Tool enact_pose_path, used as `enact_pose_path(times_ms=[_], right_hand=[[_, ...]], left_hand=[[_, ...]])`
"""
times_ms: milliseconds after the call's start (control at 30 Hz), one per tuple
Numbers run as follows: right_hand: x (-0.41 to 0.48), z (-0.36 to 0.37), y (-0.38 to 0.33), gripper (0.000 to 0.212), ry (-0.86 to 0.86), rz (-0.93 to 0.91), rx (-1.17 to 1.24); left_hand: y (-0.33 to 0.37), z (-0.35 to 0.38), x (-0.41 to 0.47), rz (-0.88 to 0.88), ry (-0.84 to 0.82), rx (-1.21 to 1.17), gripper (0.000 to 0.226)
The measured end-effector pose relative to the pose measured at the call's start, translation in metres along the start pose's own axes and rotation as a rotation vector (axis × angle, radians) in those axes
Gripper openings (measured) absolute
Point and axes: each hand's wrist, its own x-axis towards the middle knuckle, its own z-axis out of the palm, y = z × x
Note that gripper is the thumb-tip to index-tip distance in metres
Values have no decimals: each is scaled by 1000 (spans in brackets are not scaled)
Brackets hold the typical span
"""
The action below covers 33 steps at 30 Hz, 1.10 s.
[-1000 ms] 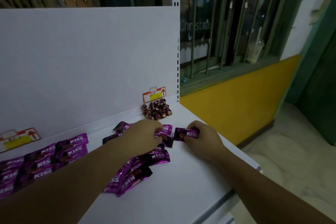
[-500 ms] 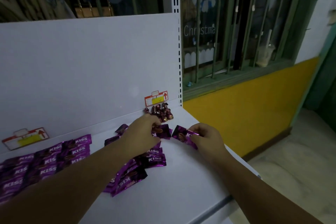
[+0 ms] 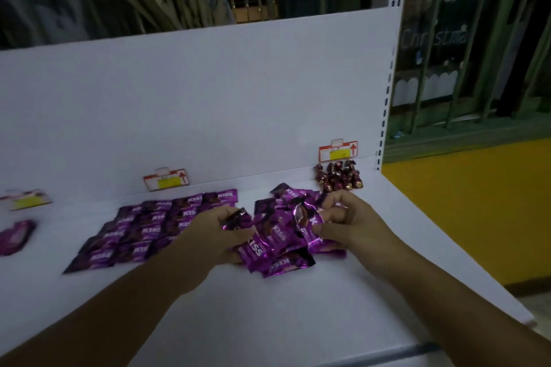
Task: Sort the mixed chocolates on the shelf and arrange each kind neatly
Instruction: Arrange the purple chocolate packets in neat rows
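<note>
Well, head view: we look down on a white shelf [image 3: 268, 322], with both our bare forearms reaching in from 6 o'clock.
Pile: a loose pile [image 3: 280, 247] of purple Kiss packets lies mid-shelf between our hands, the packets overlapping at every angle.
Left hand: our left hand [image 3: 217, 235] sits at the 9 o'clock edge of the pile. Its thumb and fingers are curled and pinch a dark-ended packet [image 3: 237, 221], which is raised a little above the others.
Right hand: our right hand [image 3: 348, 223] sits at the 3 o'clock edge. Its fingers are bent inward and its thumb presses a crumpled packet [image 3: 305, 217] against them.
Rows: at 9 o'clock of the pile, more Kiss packets lie flat in tidy rows [image 3: 149, 229], logo up, and run close behind our left hand.
Twists: dark red foil twists [image 3: 338, 177] are bunched at 1 o'clock of the pile against the back panel [image 3: 208, 98]. We cannot tell whether the two groups touch.
Tags: one red-and-white tag [image 3: 338, 150] stands at 12 o'clock of the twists, a second tag [image 3: 167, 179] at 12 o'clock of the rows, and a third tag [image 3: 26, 199] at far 9 o'clock.
Pack: a blurred purple pack [image 3: 16, 235] lies at the 9 o'clock border of the view.
Beyond: a barred window [image 3: 477, 68] is at 2 o'clock and a yellow wall [image 3: 477, 211] at 3 o'clock.
</note>
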Motion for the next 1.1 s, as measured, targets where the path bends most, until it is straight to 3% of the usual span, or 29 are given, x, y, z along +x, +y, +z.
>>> enact_pose_path(times_ms=[267, 533, 767, 1100], right_hand=[[10, 73, -5, 14, -124, -95, -95], [30, 146, 0, 29, -276, -47, -251], [36, 208, 16, 40, -260, -77, -437], [40, 285, 48, 30, -266, -342, -818]], left_hand=[[-15, -59, -21, -27, 50, -25, 16], [-38, -136, -24, -78, 78, -107, 16], [-69, -216, -31, -93, 132, -258, 16], [-85, -295, -8, 71, 300, -493, 10]])
